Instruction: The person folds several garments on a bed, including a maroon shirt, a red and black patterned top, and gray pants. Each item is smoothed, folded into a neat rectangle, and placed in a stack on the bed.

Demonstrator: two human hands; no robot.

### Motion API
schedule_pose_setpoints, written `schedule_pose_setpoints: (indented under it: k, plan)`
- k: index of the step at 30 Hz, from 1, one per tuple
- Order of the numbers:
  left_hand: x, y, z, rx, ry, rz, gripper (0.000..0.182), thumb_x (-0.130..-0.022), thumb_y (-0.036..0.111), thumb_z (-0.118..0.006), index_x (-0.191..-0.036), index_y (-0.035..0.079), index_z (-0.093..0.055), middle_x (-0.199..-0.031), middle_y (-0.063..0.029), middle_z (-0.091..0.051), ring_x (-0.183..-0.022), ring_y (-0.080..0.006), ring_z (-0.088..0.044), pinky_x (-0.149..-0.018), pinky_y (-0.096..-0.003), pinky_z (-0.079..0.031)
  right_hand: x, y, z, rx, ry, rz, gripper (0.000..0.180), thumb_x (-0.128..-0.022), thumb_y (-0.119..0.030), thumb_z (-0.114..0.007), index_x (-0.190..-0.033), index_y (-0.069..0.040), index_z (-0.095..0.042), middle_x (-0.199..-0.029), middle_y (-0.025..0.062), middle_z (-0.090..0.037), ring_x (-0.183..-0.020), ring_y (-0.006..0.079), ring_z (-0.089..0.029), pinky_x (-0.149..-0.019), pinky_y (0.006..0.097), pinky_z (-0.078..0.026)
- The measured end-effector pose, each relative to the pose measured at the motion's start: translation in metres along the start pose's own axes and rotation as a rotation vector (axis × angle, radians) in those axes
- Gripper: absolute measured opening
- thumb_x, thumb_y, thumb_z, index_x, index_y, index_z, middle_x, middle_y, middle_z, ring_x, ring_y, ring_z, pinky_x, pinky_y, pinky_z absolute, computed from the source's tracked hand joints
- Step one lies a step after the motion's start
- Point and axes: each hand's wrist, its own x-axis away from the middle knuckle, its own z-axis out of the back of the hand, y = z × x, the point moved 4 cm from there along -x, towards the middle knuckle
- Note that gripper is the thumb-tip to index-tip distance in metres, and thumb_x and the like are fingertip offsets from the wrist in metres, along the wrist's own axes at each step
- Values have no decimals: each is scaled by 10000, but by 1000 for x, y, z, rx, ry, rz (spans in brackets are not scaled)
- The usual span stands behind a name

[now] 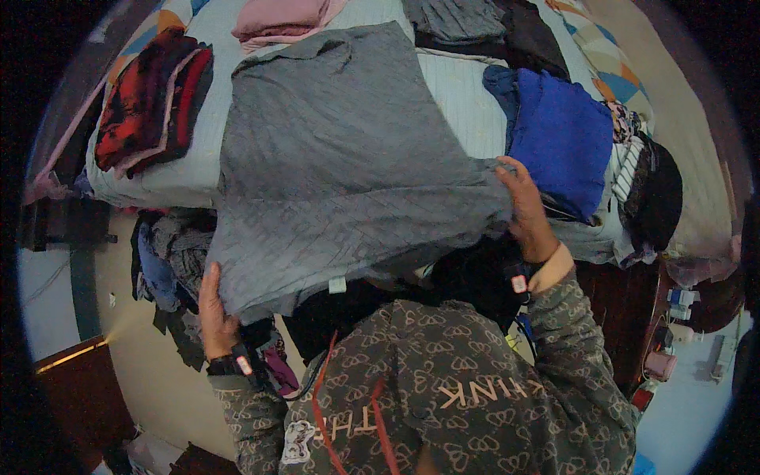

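Observation:
A grey knit garment (338,136) lies spread over the front of the bed, its near part lifted off the edge toward me. My left hand (215,314) grips its near left corner, with the fingers mostly hidden behind the cloth. On the other side my right hand (527,208) holds the right edge, thumb and fingers closed over bunched fabric. A small pale tag (337,285) hangs from the near hem. The far end of the garment rests flat on the light bedsheet (469,101), slightly wrinkled.
Folded red and dark clothes (154,107) lie at left, a pink folded pile (285,21) at the back. Grey and black garments (469,24) and a blue folded garment (561,136) are at right. More clothes (172,255) hang in a heap below the bed's left edge.

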Motion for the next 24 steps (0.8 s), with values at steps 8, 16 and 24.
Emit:
schedule_pose_setpoints:
  k: [8, 16, 24]
  plan:
    - [46, -19, 42, 173, -16, 51, 529, -906, 363, -568, -1287, 7, -479, -1264, -98, -539, -1130, -229, -532, -948, -365, -430, 63, -8, 11, 90, -158, -219, 507, -892, -267, -584, -1343, -80, -448, -1267, 123, -514, -1125, 228, -533, -910, 340, -454]
    - [15, 15, 12, -201, -165, -278, 649, -899, 396, -580, -1349, -35, -397, -1348, -141, -464, -1209, -243, -470, -1023, -345, -355, 42, -26, -9, 165, -398, 105, 558, -906, -194, -551, -1397, -22, -351, -1285, 135, -507, -1156, 219, -509, -967, 336, -417]
    - [-174, 117, -92, 347, -280, -297, 359, -940, 296, -498, -1163, 17, -524, -1295, -152, -488, -1147, -262, -491, -1012, -376, -345, -139, -82, -75, -305, 17, -22, 316, -908, -196, -547, -1153, -3, -494, -1213, 152, -541, -1132, 290, -517, -941, 433, -424]
